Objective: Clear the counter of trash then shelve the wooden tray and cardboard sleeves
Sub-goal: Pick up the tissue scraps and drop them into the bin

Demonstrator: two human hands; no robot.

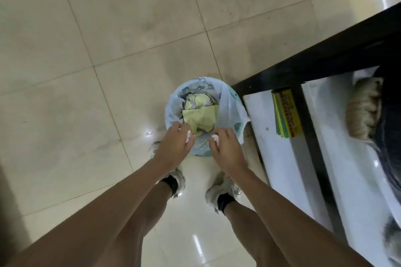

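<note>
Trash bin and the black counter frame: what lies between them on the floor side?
In the head view, only the bin's loose white liner bag lies between the trash bin and the black counter frame; its flap drapes toward the frame's corner.

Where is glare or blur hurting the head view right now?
Head view: bright glare spots on the floor tiles near the bin; the white shelf surface looks washed out; right-edge objects smear with wide-angle stretch; both hands stay fairly sharp.
</note>
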